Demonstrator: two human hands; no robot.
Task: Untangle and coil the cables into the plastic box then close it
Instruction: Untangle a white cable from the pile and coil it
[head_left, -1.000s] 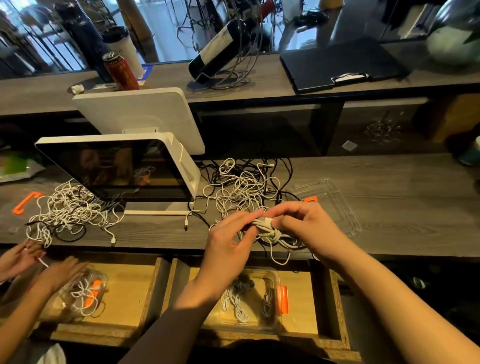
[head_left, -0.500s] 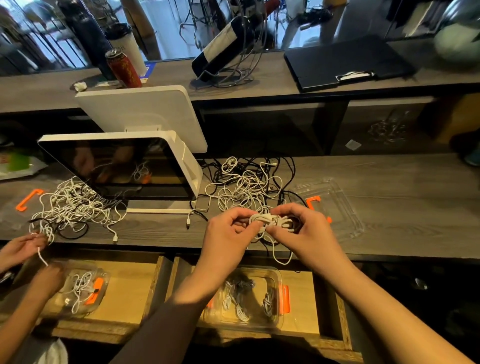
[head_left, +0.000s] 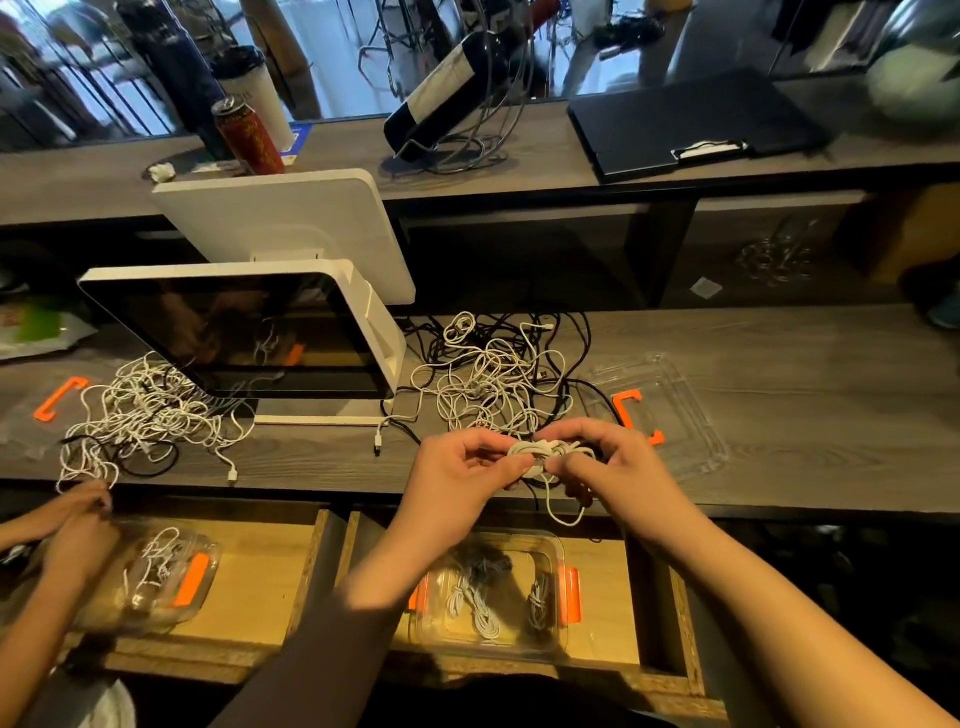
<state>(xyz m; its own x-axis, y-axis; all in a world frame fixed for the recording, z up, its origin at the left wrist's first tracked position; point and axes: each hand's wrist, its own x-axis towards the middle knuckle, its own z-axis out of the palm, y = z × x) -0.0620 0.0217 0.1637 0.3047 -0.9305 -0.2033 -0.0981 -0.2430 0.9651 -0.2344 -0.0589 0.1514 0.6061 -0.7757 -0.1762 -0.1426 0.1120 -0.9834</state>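
Note:
I hold a small bundle of white cable (head_left: 540, 453) above the front edge of the wooden counter. My left hand (head_left: 457, 475) pinches its left end and my right hand (head_left: 605, 467) grips its right side; a loose loop hangs below. Behind it lies a tangle of white and black cables (head_left: 498, 379). The clear plastic box (head_left: 556, 551) with orange clips sits in the open drawer below, with several coiled cables inside. Its clear lid (head_left: 680, 410) with an orange clip lies on the counter to the right.
A white touchscreen terminal (head_left: 249, 332) stands at the left. Another person's hands (head_left: 78, 519) work a second cable pile (head_left: 150, 410) and box (head_left: 171, 577) at far left. A bottle in a wire rack (head_left: 447, 98), a can (head_left: 249, 135) and a black folder (head_left: 691, 119) sit on the upper shelf.
My hands have drawn the cable bundle tighter and shifted it slightly; the hanging loop is shorter. The other person's hands moved closer together over their box.

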